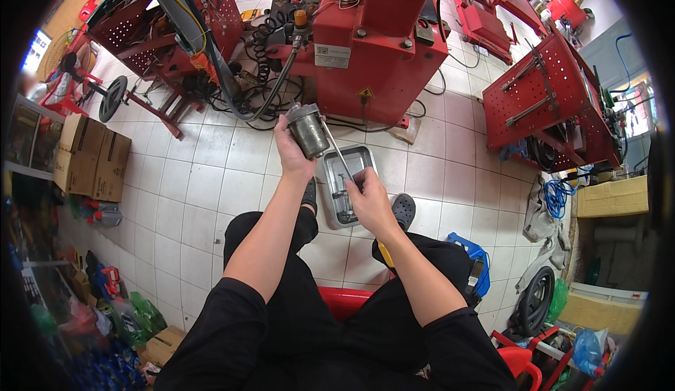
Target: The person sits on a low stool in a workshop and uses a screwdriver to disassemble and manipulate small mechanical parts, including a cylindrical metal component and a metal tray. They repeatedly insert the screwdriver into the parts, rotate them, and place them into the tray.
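My left hand [295, 155] is closed around a grey metal cylinder [309, 135], which looks like a small motor with a lighter end cap. It is tilted above the floor. Between the fingers of my right hand [369, 199] is a long thin metal tool [339, 150], its far end reaching the cylinder's upper right side. I cannot tell whether the tip touches it, nor the tool's exact kind. Below both hands a grey metal tray [329, 194] lies on the tiles between my shoes, with several small metal parts in it.
A red machine base [373, 74] stands ahead with hoses and cables around it. Red perforated panels [524, 99] rise at the right. Cardboard boxes [91, 157] are stacked at the left. A blue case [478, 264] sits beside my right leg; a black tire [538, 296] lies farther right.
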Demonstrator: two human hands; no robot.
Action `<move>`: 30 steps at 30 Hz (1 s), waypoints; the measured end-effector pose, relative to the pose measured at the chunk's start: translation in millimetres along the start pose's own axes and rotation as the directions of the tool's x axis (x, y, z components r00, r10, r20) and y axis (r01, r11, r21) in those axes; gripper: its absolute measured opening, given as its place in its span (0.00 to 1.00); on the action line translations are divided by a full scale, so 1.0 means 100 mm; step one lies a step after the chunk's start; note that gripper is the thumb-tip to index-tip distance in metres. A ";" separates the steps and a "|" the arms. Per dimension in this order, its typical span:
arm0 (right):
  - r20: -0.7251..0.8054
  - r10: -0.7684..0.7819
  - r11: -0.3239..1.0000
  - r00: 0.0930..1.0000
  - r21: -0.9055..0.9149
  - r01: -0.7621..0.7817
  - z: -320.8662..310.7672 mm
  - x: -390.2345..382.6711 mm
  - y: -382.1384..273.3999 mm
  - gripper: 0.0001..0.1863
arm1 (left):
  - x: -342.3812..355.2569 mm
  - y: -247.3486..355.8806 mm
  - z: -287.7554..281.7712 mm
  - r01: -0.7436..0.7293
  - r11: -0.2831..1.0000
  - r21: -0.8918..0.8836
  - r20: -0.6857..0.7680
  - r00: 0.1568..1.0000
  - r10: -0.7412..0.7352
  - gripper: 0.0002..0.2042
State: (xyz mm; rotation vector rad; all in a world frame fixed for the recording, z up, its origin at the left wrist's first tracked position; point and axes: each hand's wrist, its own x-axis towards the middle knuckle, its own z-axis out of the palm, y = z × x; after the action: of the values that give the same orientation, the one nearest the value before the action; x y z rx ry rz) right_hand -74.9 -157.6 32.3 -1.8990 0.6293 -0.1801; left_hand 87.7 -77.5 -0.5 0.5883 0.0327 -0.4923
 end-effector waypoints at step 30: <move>0.171 0.277 0.899 0.945 0.300 -0.318 0.04 0.08 0.09 0.16 | -0.09 -0.05 0.11 0.009 0.998 0.055 0.046 0.999 -0.011 0.24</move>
State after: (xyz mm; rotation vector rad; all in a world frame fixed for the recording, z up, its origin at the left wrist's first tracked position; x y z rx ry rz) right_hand -69.4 -161.0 20.8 -1.4630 0.7481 0.0334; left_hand 76.8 -82.9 7.6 0.6301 -0.0218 -0.5177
